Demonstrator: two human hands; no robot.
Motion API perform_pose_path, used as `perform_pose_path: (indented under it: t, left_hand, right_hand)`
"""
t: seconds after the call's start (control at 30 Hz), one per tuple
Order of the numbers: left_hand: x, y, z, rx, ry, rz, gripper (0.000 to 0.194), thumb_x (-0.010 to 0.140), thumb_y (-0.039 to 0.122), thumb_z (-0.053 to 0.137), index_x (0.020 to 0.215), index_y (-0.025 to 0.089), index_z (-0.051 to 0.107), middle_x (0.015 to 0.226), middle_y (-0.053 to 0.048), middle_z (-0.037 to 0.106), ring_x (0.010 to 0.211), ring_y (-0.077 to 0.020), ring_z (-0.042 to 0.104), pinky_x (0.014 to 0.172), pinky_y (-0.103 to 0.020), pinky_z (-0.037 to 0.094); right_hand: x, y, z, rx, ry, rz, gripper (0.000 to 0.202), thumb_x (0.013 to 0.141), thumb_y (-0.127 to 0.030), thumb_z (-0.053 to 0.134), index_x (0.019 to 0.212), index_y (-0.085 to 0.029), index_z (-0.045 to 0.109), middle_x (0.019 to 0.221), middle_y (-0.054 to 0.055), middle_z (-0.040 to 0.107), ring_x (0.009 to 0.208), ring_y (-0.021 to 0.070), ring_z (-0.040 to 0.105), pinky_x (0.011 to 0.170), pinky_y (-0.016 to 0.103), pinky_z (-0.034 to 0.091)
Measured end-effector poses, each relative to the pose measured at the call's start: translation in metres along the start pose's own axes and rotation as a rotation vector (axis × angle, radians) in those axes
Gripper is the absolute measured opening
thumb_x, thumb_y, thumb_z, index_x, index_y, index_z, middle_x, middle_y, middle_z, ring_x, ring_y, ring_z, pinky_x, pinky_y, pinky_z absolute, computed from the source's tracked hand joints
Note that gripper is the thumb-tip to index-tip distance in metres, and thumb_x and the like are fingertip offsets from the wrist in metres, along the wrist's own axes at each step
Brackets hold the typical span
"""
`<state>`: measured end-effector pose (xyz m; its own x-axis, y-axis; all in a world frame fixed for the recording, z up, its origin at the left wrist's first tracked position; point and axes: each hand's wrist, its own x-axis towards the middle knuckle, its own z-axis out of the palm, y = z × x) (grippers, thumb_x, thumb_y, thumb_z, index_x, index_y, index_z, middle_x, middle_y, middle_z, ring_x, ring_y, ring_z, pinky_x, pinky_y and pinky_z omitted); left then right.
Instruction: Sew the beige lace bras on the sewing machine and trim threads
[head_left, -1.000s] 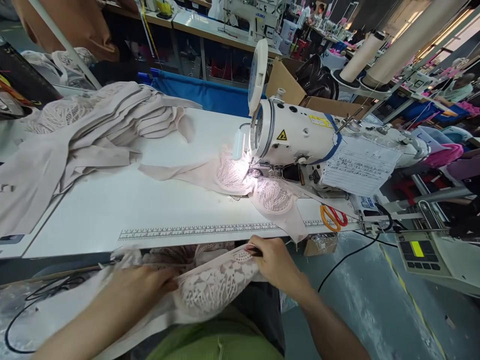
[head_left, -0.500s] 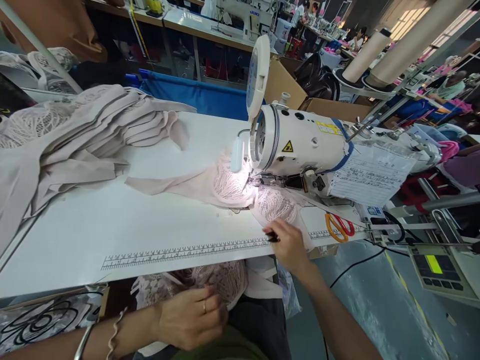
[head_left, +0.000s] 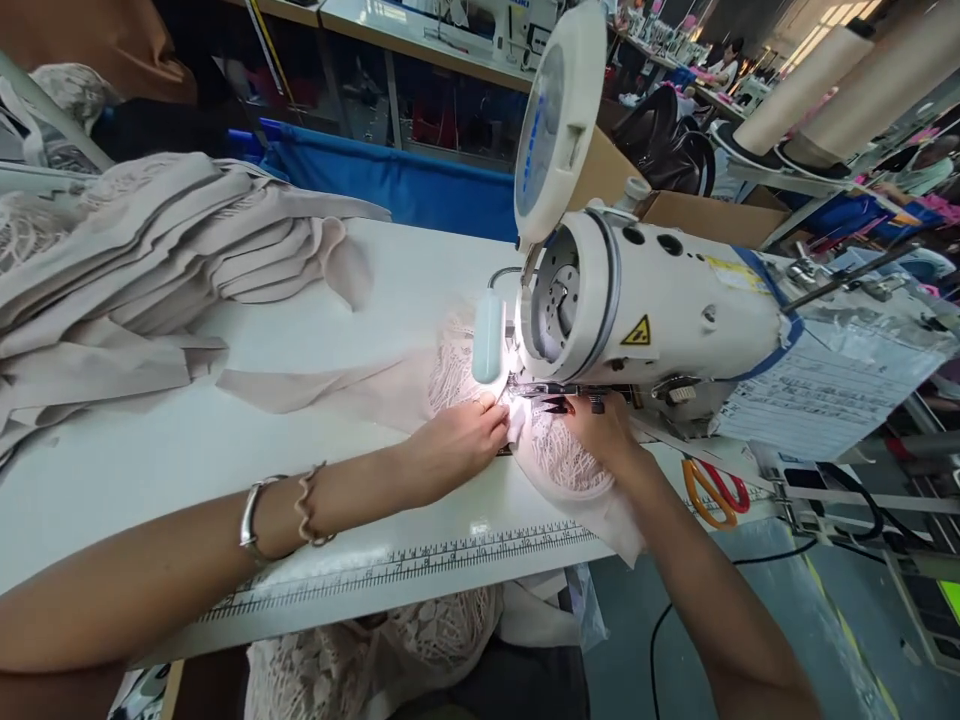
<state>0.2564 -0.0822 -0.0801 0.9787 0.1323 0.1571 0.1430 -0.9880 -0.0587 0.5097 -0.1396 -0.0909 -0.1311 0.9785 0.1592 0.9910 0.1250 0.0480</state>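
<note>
A pale pink lace bra (head_left: 564, 455) lies under the needle area of a white sewing machine (head_left: 660, 300), one cup on each side of the lit spot. My left hand (head_left: 466, 437) is closed, its fingertips pinching the bra's fabric just left of the presser foot. Black thread snips (head_left: 556, 404) are in my right hand (head_left: 604, 432), their points toward the fabric by the needle. That hand rests over the right cup, partly tucked below the machine head. A small lamp (head_left: 488, 340) lights the spot; the needle itself is hard to make out.
Stacked pink bra pieces (head_left: 187, 240) cover the table's left side. A printed ruler (head_left: 450, 560) runs along the front edge. Orange-handled scissors (head_left: 709, 493) lie at right, beside a red handle. More lace pieces (head_left: 435, 640) rest on my lap. A blue cloth bin (head_left: 390, 180) stands behind.
My left hand has risen from my lap to the fabric beside the presser foot. My right hand has moved from the table's front edge up to the needle area with the snips. The view is closer.
</note>
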Motion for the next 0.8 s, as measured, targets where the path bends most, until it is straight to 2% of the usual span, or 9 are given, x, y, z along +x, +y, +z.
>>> perform_pose_path:
  t: [0.1, 0.23, 0.3, 0.4, 0.47, 0.6, 0.7, 0.8]
  left_hand:
    - [-0.001, 0.004, 0.002, 0.014, 0.015, -0.03, 0.029, 0.085, -0.005, 0.039, 0.099, 0.008, 0.062, 0.105, -0.017, 0.063, 0.085, -0.0244, 0.054, 0.066, -0.035, 0.042]
    - [0.0, 0.003, 0.009, 0.008, 0.029, -0.058, 0.032, 0.084, -0.009, 0.036, 0.093, 0.009, 0.061, 0.095, -0.014, 0.062, 0.078, -0.0238, 0.052, 0.061, -0.035, 0.034]
    - [-0.001, 0.003, 0.011, -0.016, 0.07, -0.096, 0.034, 0.089, -0.007, 0.034, 0.103, 0.008, 0.061, 0.101, -0.015, 0.064, 0.078, -0.0232, 0.052, 0.063, -0.036, 0.034]
    - [-0.002, 0.003, 0.012, 0.005, 0.099, -0.139, 0.042, 0.092, -0.003, 0.033, 0.126, 0.005, 0.055, 0.123, -0.02, 0.063, 0.085, -0.0248, 0.055, 0.065, -0.037, 0.034]
    - [-0.003, 0.004, 0.012, 0.053, 0.093, -0.152, 0.045, 0.092, -0.002, 0.035, 0.133, 0.004, 0.051, 0.13, -0.021, 0.061, 0.088, -0.0259, 0.056, 0.065, -0.037, 0.033]
    - [-0.005, 0.003, 0.015, 0.074, 0.077, -0.163, 0.043, 0.091, 0.001, 0.045, 0.133, 0.005, 0.051, 0.131, -0.02, 0.06, 0.093, -0.0276, 0.057, 0.068, -0.036, 0.034]
    - [-0.006, -0.001, 0.017, 0.018, 0.078, -0.181, 0.05, 0.083, -0.004, 0.052, 0.132, 0.007, 0.051, 0.13, -0.019, 0.061, 0.096, -0.0277, 0.057, 0.07, -0.035, 0.034]
    - [-0.007, -0.005, 0.017, -0.013, 0.068, -0.178, 0.058, 0.077, -0.008, 0.05, 0.133, 0.01, 0.05, 0.13, -0.017, 0.062, 0.094, -0.0267, 0.057, 0.07, -0.034, 0.034]
  right_hand:
    - [-0.001, 0.003, 0.0, -0.031, -0.006, 0.003, 0.02, 0.092, -0.018, 0.055, 0.099, -0.018, 0.074, 0.085, 0.013, 0.077, 0.086, 0.0292, 0.069, 0.079, 0.037, 0.05]
    - [0.0, 0.003, -0.003, -0.068, -0.065, -0.019, 0.025, 0.091, -0.015, 0.052, 0.103, -0.015, 0.075, 0.097, 0.016, 0.078, 0.089, 0.0324, 0.07, 0.081, 0.042, 0.052]
    - [-0.001, 0.002, -0.006, -0.058, -0.072, -0.05, 0.027, 0.09, -0.015, 0.053, 0.107, -0.017, 0.075, 0.102, 0.014, 0.078, 0.095, 0.0333, 0.069, 0.083, 0.043, 0.052]
    - [-0.004, -0.002, -0.013, 0.029, -0.037, -0.151, 0.041, 0.089, -0.008, 0.049, 0.118, -0.025, 0.073, 0.107, 0.007, 0.078, 0.098, 0.0277, 0.069, 0.087, 0.039, 0.051]
    - [-0.006, -0.006, -0.018, 0.092, -0.034, -0.236, 0.056, 0.086, -0.001, 0.044, 0.127, -0.03, 0.069, 0.107, 0.002, 0.077, 0.096, 0.0217, 0.069, 0.084, 0.033, 0.051]
    - [-0.007, -0.01, -0.02, 0.11, -0.072, -0.273, 0.063, 0.085, 0.001, 0.041, 0.133, -0.031, 0.066, 0.098, 0.001, 0.075, 0.086, 0.0184, 0.066, 0.072, 0.029, 0.049]
    - [-0.008, -0.01, -0.013, 0.153, -0.095, -0.236, 0.062, 0.086, 0.0, 0.04, 0.136, -0.03, 0.063, 0.095, 0.003, 0.073, 0.086, 0.0185, 0.065, 0.074, 0.029, 0.051]
    - [-0.01, -0.008, -0.005, 0.205, -0.112, -0.219, 0.061, 0.088, -0.002, 0.04, 0.138, -0.03, 0.061, 0.096, 0.003, 0.071, 0.089, 0.0186, 0.064, 0.077, 0.029, 0.052]
